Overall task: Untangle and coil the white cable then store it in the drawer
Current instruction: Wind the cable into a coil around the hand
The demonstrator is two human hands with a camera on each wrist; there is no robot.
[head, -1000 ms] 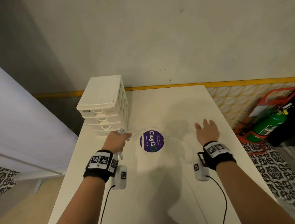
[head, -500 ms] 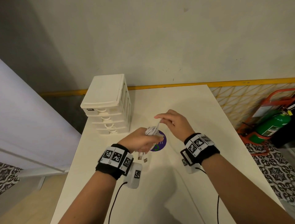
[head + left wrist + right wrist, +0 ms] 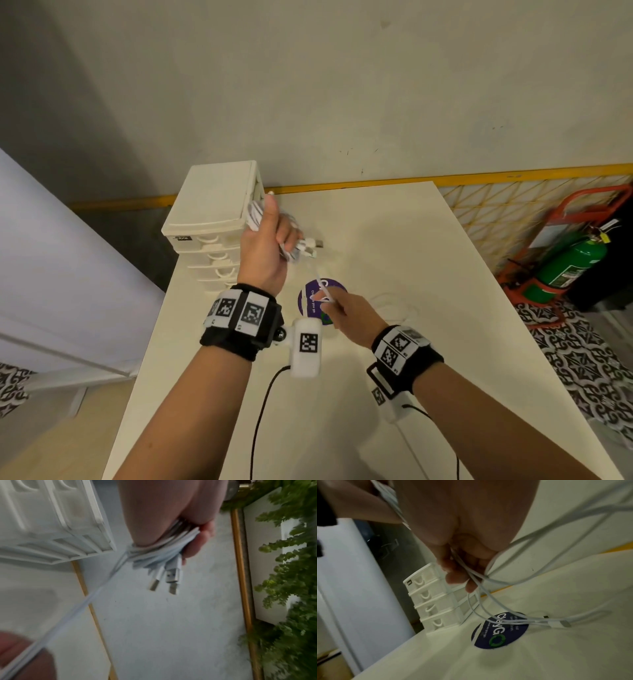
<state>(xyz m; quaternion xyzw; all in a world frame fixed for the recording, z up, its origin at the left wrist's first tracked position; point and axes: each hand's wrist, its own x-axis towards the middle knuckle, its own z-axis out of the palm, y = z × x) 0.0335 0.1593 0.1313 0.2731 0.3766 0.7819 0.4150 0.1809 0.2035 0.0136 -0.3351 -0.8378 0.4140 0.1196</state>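
Left fingers (image 3: 193, 547) curled tight round a bundle of white cable (image 3: 255, 214) loops, left hand (image 3: 265, 246) raised above the desk (image 3: 394, 240) just beside the drawer unit (image 3: 212, 212); three metal plugs (image 3: 164, 580) poking out past the fingertips, sharpest in the left wrist view. Right fingers (image 3: 455, 574) pinching a doubled strand low over the purple sticker (image 3: 310, 303), right hand (image 3: 349, 315) nearer the front edge than the left. One taut run of cable strung between the two hands, slanting down from the bundle to the pinch. More slack trailing from the right hand, looping across the sticker and lying on the desk toward the right edge, one white plug (image 3: 559, 624) resting flat there. Drawer unit at the far left corner, four drawers stacked, all closed, cable none of it inside. Black bands with square markers on both wrists. Green extinguisher (image 3: 568, 267) on the floor past the right edge, beside a yellow lattice (image 3: 513, 212).
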